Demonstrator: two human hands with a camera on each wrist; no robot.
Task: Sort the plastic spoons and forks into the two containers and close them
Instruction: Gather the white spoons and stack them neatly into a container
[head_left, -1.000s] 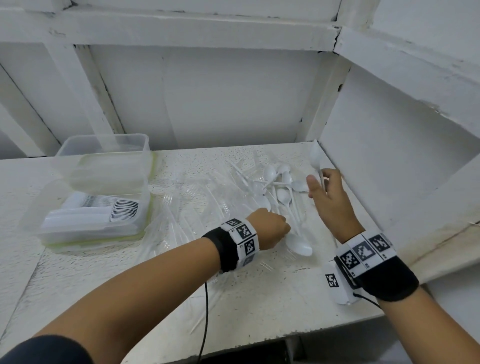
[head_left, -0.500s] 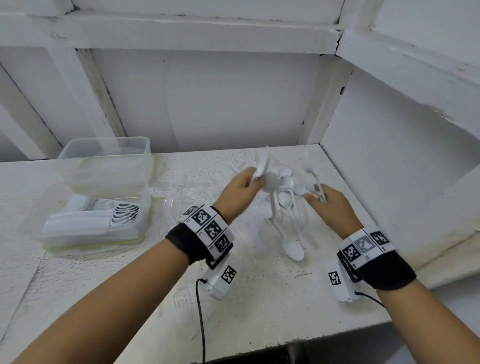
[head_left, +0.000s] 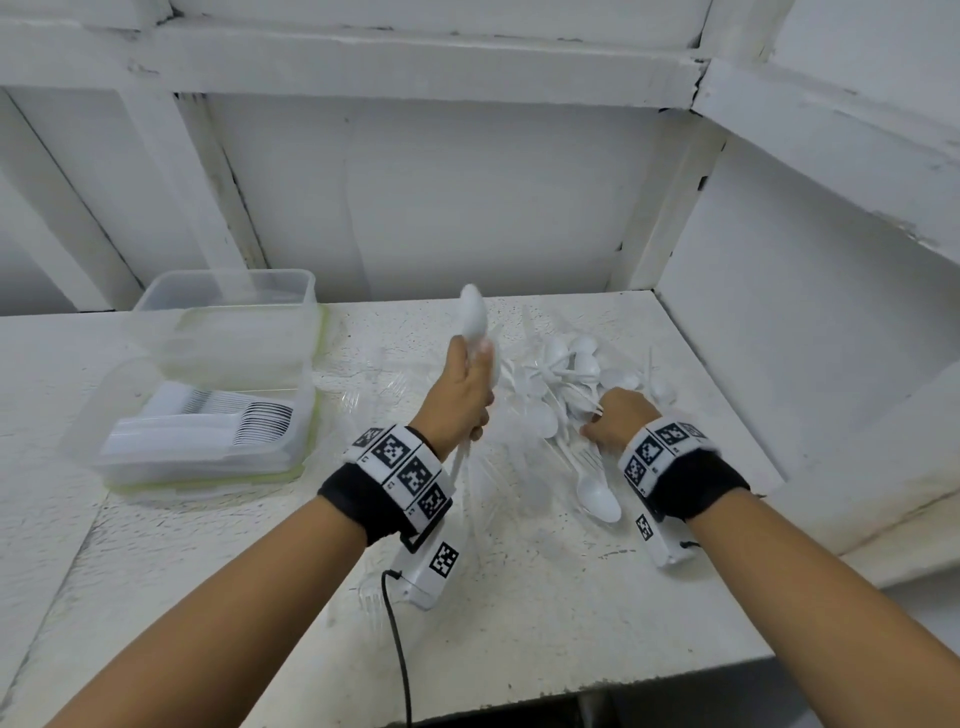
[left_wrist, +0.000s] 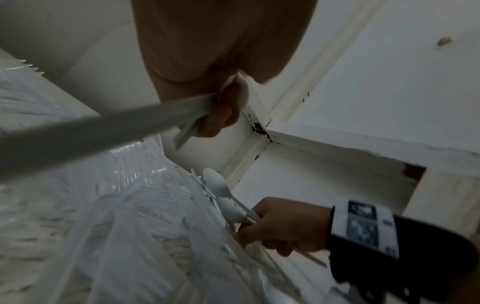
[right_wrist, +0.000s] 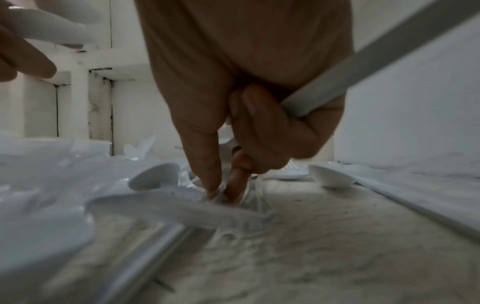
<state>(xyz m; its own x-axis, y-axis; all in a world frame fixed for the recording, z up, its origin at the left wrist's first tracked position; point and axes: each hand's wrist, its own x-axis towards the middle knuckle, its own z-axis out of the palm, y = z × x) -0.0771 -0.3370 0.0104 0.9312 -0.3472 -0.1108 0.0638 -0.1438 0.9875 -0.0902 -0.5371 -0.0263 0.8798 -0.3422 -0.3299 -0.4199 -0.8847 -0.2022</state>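
Observation:
My left hand (head_left: 474, 376) is raised over the table and grips a few white plastic spoons (head_left: 474, 312) upright, bowls up; in the left wrist view their handles (left_wrist: 192, 111) stick out below the curled fingers. My right hand (head_left: 597, 422) is low in the pile of white spoons (head_left: 569, 358), with spoon handles (right_wrist: 324, 86) held in its curled fingers while thumb and forefinger (right_wrist: 211, 181) pinch at the tabletop. Clear plastic forks (head_left: 389, 387) lie scattered left of the pile. One container (head_left: 171, 467) holds stacked cutlery; an empty one (head_left: 156, 306) sits on top of it.
A lone white spoon (head_left: 597, 496) lies by my right wrist. White walls close the table (head_left: 545, 649) at the back and right, with the corner just beyond the pile. A black cable (head_left: 397, 649) hangs from my left wrist.
My left hand has risen off the table with spoons and turned them upright. My right hand has dropped lower and slightly left into the pile.

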